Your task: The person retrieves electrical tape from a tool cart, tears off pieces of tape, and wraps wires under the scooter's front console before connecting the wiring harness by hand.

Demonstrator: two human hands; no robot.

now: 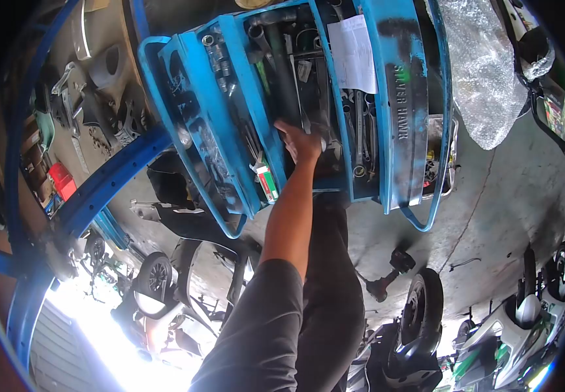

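The fingers (pixel 286 127) of the 1 visible hand (pixel 304 143) are partly bent inside the middle compartment of a blue cantilever toolbox (pixel 243 81); the writer cannot tell whether they grip anything. A long dark bar (pixel 284 78) lies just ahead of the fingers. Left of them, the neighbouring tray holds sockets (pixel 220 62) farther forward and 1 small green, white and red box (pixel 267 181) nearer the forearm. Right of them, combination wrenches (pixel 359 134) lie side by side, with 1 sheet of paper (pixel 354 55) farther forward. Beyond, a panel reads "SILVER HAWK". Well apart, farther right, is bubble wrap (pixel 482 65).
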